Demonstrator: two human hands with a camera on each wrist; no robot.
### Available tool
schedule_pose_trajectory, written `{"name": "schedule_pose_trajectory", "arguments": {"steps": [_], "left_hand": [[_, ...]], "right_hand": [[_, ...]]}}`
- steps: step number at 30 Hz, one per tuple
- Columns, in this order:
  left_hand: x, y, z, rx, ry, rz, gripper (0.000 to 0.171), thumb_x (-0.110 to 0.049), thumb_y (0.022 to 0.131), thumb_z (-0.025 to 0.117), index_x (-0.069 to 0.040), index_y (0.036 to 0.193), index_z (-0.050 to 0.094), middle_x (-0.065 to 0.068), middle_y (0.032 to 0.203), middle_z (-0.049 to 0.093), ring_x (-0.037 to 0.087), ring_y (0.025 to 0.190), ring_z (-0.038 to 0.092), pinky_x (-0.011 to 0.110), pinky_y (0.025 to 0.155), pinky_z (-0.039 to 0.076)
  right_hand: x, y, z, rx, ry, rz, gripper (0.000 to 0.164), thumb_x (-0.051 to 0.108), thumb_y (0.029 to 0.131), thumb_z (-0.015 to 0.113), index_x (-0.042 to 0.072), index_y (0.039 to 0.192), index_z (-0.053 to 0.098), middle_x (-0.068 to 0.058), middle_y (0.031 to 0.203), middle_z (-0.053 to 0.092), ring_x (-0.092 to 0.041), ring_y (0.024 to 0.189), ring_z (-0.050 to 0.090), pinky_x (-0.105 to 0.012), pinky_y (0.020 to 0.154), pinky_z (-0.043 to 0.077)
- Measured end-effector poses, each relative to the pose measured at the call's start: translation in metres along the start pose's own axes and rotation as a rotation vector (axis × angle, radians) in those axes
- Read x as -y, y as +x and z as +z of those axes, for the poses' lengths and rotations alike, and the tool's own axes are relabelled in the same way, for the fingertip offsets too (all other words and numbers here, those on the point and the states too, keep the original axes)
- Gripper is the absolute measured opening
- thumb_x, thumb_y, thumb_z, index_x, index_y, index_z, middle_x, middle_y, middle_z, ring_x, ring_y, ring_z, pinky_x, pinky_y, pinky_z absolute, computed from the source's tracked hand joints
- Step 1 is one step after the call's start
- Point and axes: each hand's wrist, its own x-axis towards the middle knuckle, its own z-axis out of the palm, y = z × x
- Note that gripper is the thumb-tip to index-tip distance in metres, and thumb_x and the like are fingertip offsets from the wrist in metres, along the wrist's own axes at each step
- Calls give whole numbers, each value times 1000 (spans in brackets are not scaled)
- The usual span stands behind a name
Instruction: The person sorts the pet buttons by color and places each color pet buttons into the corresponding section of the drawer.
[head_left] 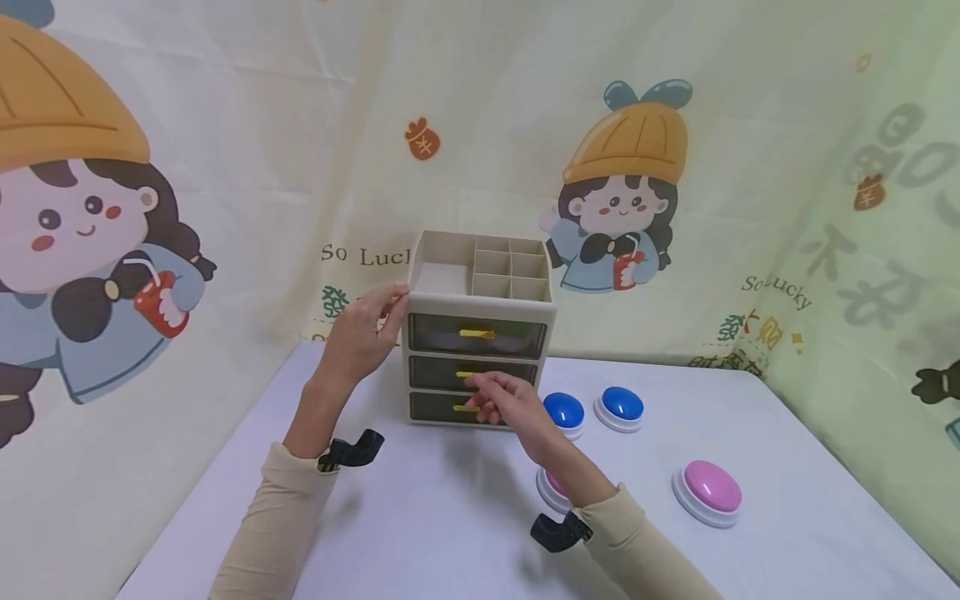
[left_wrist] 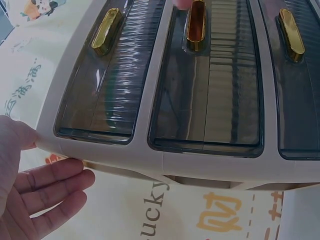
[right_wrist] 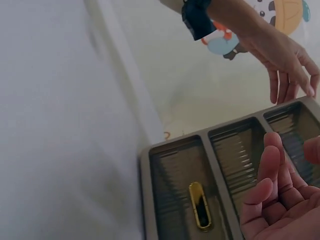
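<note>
A beige cabinet (head_left: 480, 305) with three dark see-through drawers and gold handles stands upright on the table. My left hand (head_left: 365, 331) rests at its upper left corner, fingers fairly straight. In the left wrist view, the fingers of that left hand (left_wrist: 45, 192) lie beside the cabinet's edge. My right hand (head_left: 513, 408) is in front of the middle drawer (head_left: 431, 372), its fingertips close to the gold handle (left_wrist: 196, 25). Loosely bent fingers and a gap before the thumb show in the right wrist view; these fingers hide the middle handle there. All drawers appear closed.
Two blue push buttons, one nearer the cabinet (head_left: 562, 410) and one farther right (head_left: 622, 404), sit on the white table (head_left: 420, 517). A pink button (head_left: 712, 486) lies at right; another is partly behind my right forearm. A printed curtain (head_left: 262, 167) hangs behind.
</note>
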Motion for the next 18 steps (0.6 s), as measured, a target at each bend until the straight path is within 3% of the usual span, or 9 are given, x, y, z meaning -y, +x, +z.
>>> {"name": "schedule_pose_trajectory", "arguments": {"steps": [5, 10, 18], "left_hand": [[0, 0, 1, 0, 3, 4, 28, -19, 106, 56, -4, 128, 66, 16, 120, 72, 33, 98, 71, 50, 83, 59], [0, 0, 1, 2, 7, 5, 28, -19, 106, 56, -4, 129, 66, 16, 119, 72, 33, 98, 71, 49, 83, 59], [1, 1, 0, 0, 9, 10, 29, -19, 106, 56, -4, 128, 66, 16, 119, 72, 33, 97, 71, 49, 82, 59]], "right_hand": [[-10, 1, 0, 8, -1, 22, 42, 38, 104, 59, 4, 128, 67, -5, 96, 73, -23, 88, 66, -29, 81, 54], [-14, 5, -1, 17, 15, 43, 44, 40, 104, 58, 3, 128, 67, -5, 95, 73, -20, 85, 65, -25, 77, 52], [-13, 13, -2, 23, 157, 122, 50, 44, 107, 50, 1, 127, 65, -3, 94, 71, -15, 80, 62, -25, 78, 52]]}}
